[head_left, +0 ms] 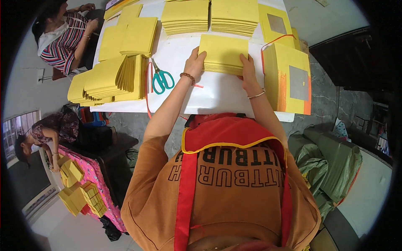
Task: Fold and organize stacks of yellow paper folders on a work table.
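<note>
A: Pose?
B: Left hand (194, 64) part-closed, thumb on top, gripping the left edge of a yellow paper stack (224, 49). Right hand (248, 70) mirrors it at the right edge. Forearms (168, 108) slant inward, up the frame.
A: Stack's place?
B: Upper centre, over the white bench (220, 99); green-handled scissors (162, 80) lie left of it.

Stack of yellow paper pieces (224, 48): roughly rectangular, plain on its upper face, with a shadow over the near part; many thin layers show along the near edge, closely gathered; pose is flat, broad face up, its right end slightly nearer than its left; held at both left and right sides; located over the middle of the white tabletop (220, 99); contact beneath cannot be determined.
</note>
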### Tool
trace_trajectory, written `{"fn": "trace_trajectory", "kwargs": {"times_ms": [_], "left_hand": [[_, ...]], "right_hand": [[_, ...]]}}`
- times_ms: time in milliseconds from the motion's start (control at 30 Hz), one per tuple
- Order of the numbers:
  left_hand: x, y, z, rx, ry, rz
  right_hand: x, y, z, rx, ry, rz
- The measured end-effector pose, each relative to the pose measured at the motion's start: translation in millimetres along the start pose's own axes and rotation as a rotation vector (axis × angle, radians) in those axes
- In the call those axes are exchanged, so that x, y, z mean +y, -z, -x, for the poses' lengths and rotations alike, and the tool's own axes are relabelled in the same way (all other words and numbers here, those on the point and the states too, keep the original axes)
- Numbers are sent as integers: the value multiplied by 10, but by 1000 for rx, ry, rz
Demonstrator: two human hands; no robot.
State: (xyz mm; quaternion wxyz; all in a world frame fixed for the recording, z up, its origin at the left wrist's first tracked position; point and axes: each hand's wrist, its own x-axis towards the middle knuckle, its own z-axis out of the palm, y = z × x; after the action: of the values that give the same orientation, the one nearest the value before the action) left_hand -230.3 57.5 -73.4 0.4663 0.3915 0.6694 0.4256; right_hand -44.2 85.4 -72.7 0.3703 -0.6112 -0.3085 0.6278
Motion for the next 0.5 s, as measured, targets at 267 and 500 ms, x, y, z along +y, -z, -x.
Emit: {"fn": "trace_trajectory", "kwargs": {"times_ms": [267, 500], "left_hand": [[-100, 34, 22, 17, -54, 211], [-152, 21, 90, 75, -33, 415]], "right_hand": [[83, -69, -43, -64, 116, -107], [-56, -11, 1, -184, 113, -43]]}}
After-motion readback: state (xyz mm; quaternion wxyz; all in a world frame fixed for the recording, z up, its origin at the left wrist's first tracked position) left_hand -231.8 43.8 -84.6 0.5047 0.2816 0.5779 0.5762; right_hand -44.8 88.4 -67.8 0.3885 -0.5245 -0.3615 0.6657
